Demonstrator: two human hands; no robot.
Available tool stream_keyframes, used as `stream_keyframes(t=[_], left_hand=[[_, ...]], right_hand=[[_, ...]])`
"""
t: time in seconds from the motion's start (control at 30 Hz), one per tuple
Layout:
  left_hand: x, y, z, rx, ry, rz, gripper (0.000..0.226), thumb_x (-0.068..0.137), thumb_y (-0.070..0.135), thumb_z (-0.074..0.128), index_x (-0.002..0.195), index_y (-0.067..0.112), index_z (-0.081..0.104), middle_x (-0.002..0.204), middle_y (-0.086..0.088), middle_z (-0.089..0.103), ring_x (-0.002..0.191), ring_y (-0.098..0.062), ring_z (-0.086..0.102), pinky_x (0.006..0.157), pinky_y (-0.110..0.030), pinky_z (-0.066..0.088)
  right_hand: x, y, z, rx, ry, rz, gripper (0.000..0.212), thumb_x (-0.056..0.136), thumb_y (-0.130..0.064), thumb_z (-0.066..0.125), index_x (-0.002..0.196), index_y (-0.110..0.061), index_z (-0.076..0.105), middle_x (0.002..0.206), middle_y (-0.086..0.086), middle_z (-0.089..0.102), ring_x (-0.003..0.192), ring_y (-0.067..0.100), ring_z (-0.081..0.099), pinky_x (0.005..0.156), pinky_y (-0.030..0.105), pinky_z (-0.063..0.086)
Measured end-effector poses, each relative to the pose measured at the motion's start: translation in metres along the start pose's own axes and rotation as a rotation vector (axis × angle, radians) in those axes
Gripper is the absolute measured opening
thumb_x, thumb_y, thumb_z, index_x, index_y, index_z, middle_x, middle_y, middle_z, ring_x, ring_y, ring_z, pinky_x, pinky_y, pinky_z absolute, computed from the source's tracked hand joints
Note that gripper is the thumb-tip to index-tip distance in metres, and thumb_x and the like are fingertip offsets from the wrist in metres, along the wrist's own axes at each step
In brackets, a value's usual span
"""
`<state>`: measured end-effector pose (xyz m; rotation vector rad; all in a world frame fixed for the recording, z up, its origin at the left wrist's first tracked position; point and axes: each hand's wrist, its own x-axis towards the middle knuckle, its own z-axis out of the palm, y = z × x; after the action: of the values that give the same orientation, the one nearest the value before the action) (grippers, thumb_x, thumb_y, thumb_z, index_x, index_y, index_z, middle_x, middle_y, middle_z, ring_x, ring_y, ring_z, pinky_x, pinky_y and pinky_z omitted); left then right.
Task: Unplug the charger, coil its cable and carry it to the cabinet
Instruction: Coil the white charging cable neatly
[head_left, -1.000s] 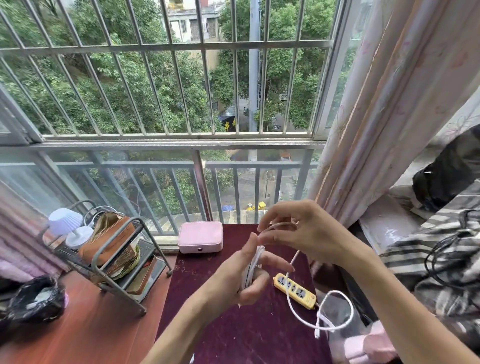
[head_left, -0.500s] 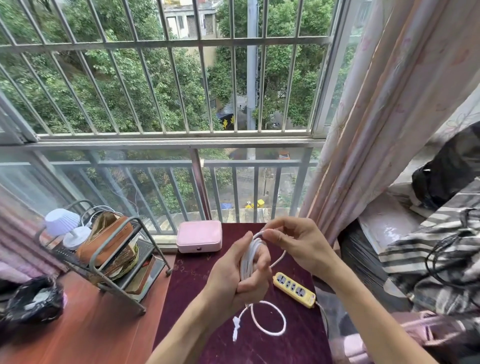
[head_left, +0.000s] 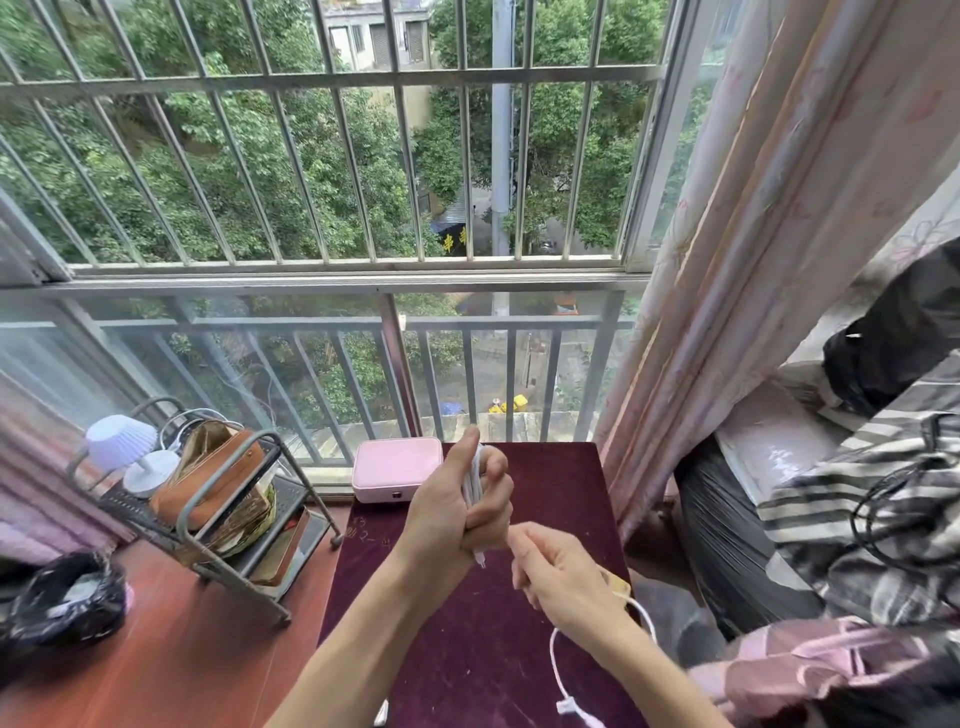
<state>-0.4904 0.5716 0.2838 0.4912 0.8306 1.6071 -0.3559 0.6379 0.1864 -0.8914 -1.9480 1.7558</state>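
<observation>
Gripping coiled cable (head_left: 471, 480), right hand (head_left: 561, 577) dropped lower

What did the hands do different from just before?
The right hand swung from the top of the coil down below it, toward the body. The left hand kept gripping the coiled white cable. The pink box stayed put.

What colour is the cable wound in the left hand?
White. The head view shows the cable bundled in the left hand.
</observation>
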Motion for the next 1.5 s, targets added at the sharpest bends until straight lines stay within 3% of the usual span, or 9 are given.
stream_keyframes(t=[0.33, 0.5, 0.6, 0.73, 0.87, 0.97, 1.1, 1.37, 1.5], left_hand=[[0.012, -0.005, -0.020, 0.504, 0.136, 0.087, 0.055, 0.096, 0.060, 0.035, 0.083, 0.010, 0.054, 0.043, 0.003, 0.033, 0.030, -0.007, 0.024, 0.032, -0.015, 0.023], [0.002, -0.015, -0.016, 0.797, -0.003, 0.008, 0.062, 0.097, 0.062, 0.032, 0.070, 0.012, 0.056, 0.045, 0.004, 0.048, 0.037, -0.007, 0.039, 0.040, -0.017, 0.033], [-0.006, -0.020, -0.016, 0.988, -0.123, -0.028, 0.077, 0.101, 0.068, 0.026, 0.058, 0.014, 0.060, 0.049, 0.001, 0.058, 0.044, -0.007, 0.052, 0.048, -0.012, 0.041], [-0.014, -0.026, -0.013, 0.773, -0.200, -0.156, 0.081, 0.088, 0.084, 0.031, 0.066, 0.008, 0.050, 0.042, -0.004, 0.049, 0.031, -0.012, 0.038, 0.036, -0.018, 0.032], [-0.023, -0.024, -0.005, 0.291, -0.290, -0.228, 0.075, 0.080, 0.088, 0.037, 0.067, 0.016, 0.049, 0.037, 0.008, 0.035, 0.030, -0.004, 0.027, 0.034, -0.013, 0.025], [-0.030, -0.022, 0.001, 0.237, -0.307, -0.218, 0.063, 0.093, 0.072, 0.037, 0.063, 0.016, 0.043, 0.037, 0.010, 0.034, 0.029, -0.003, 0.025, 0.034, -0.014, 0.021], [-0.037, -0.016, 0.008, 0.040, -0.299, -0.207, 0.053, 0.103, 0.047, 0.034, 0.062, 0.014, 0.038, 0.036, 0.009, 0.033, 0.032, -0.011, 0.011, 0.038, -0.029, 0.003], [-0.040, -0.007, 0.020, -0.242, -0.211, -0.131, 0.051, 0.106, 0.039, 0.029, 0.069, 0.011, 0.049, 0.035, 0.007, 0.041, 0.029, -0.011, 0.014, 0.035, -0.022, 0.011], [-0.034, -0.011, 0.020, -0.185, -0.157, -0.049, 0.048, 0.107, 0.038, 0.034, 0.076, 0.009, 0.055, 0.036, 0.007, 0.039, 0.026, -0.005, 0.024, 0.036, -0.024, 0.011]], right_hand=[[-0.055, -0.060, -0.019, -0.793, -0.097, -0.211, 0.026, 0.096, -0.056, 0.053, 0.103, -0.035, 0.066, 0.069, -0.022, 0.061, 0.071, -0.012, 0.055, 0.062, 0.012, 0.040], [-0.054, -0.119, -0.041, -0.908, -0.135, -0.371, 0.026, 0.095, -0.056, 0.062, 0.102, -0.033, 0.072, 0.085, -0.018, 0.065, 0.085, 0.003, 0.062, 0.077, 0.029, 0.052], [-0.042, -0.140, -0.059, -0.802, -0.154, -0.430, 0.016, 0.090, -0.052, 0.072, 0.095, -0.037, 0.076, 0.078, -0.025, 0.062, 0.082, -0.003, 0.064, 0.071, 0.015, 0.047], [-0.018, -0.143, -0.077, -0.626, -0.163, -0.402, 0.010, 0.088, -0.041, 0.085, 0.091, -0.032, 0.082, 0.082, -0.022, 0.071, 0.076, -0.002, 0.069, 0.066, 0.010, 0.047], [0.000, -0.130, -0.081, -0.403, -0.151, -0.343, 0.015, 0.087, -0.043, 0.084, 0.091, -0.028, 0.083, 0.082, 0.001, 0.079, 0.072, 0.007, 0.071, 0.069, 0.029, 0.055], [0.004, -0.115, -0.074, -0.321, -0.143, -0.347, 0.023, 0.086, -0.048, 0.080, 0.091, -0.026, 0.084, 0.078, 0.013, 0.076, 0.069, 0.029, 0.063, 0.067, 0.045, 0.051], [0.005, -0.095, -0.065, -0.178, -0.159, -0.321, 0.023, 0.092, -0.043, 0.075, 0.095, -0.022, 0.084, 0.077, 0.034, 0.065, 0.069, 0.021, 0.048, 0.066, 0.040, 0.040], [0.005, -0.051, -0.042, -0.001, -0.032, -0.239, 0.033, 0.102, -0.038, 0.059, 0.106, -0.012, 0.079, 0.062, -0.007, 0.046, 0.058, 0.008, 0.039, 0.055, 0.021, 0.034], [0.004, -0.034, -0.021, 0.128, -0.041, -0.211, 0.028, 0.109, -0.040, 0.054, 0.108, -0.026, 0.078, 0.067, 0.010, 0.053, 0.061, 0.012, 0.045, 0.058, 0.030, 0.040]])
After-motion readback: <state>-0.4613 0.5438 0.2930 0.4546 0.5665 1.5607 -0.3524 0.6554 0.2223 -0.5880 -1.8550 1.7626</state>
